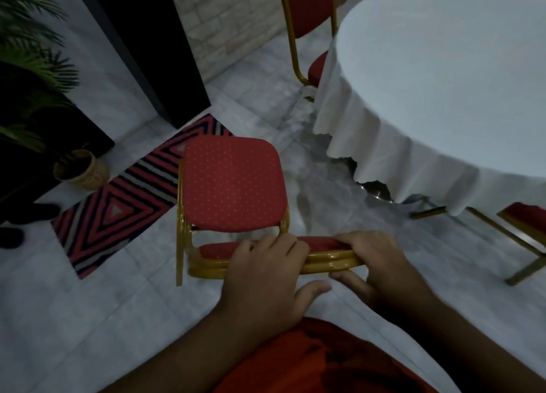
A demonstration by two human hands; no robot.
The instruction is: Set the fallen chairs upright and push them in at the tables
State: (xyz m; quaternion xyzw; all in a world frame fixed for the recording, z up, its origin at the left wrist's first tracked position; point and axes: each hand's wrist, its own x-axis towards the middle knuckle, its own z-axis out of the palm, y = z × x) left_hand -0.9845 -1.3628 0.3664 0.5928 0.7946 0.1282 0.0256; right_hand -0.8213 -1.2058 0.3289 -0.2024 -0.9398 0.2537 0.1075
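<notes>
Chair [233, 183] upright, backrest gripped by two hands: left hand [266, 277], right hand [381, 262].

A: Room betw chair [233, 183] & bench [443, 76]?
B: Yes, bare floor [310, 162] there, open to the cloth edge.
A: Left side?
B: Tight. Basket [81, 169] & plant [29, 67] nr the rug [118, 209], black pillar [141, 47] behind.

Seen from above, a red-cushioned chair with a gold metal frame [233, 186] stands upright on the pale marble floor [88, 319]. The left hand [263, 274] and the right hand [375, 262] both grip the top rail of its backrest. To the right stands a round table under a white cloth [443, 82], near another red and gold chair [307, 23].
</notes>
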